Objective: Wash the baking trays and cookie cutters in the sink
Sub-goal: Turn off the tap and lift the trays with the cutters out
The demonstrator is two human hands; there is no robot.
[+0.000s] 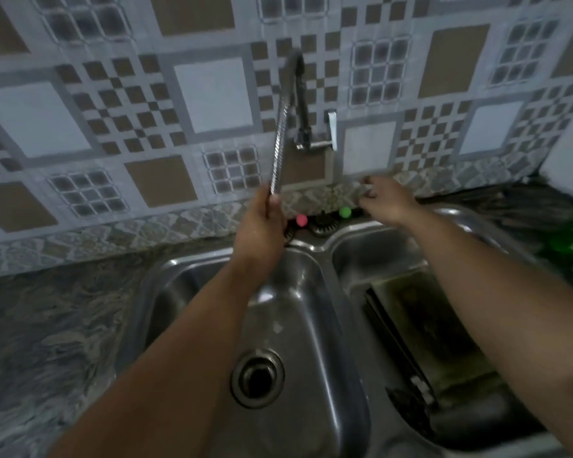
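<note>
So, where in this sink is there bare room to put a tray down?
The left basin is bare steel around its drain; only the left hand, gripping the faucet hose, is over its back edge. The right basin is crowded with dark baking trays. The counter left of the sink looks free.

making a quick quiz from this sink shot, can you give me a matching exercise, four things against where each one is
Things:
1. faucet hose
2. baking tray
3. drain
4. pink knob

Places:
a. bottom of the left basin
b. behind the sink, at the faucet base
c. in the right basin
d. gripped by the left hand

Pairs: 1-d, 2-c, 3-a, 4-b
</note>
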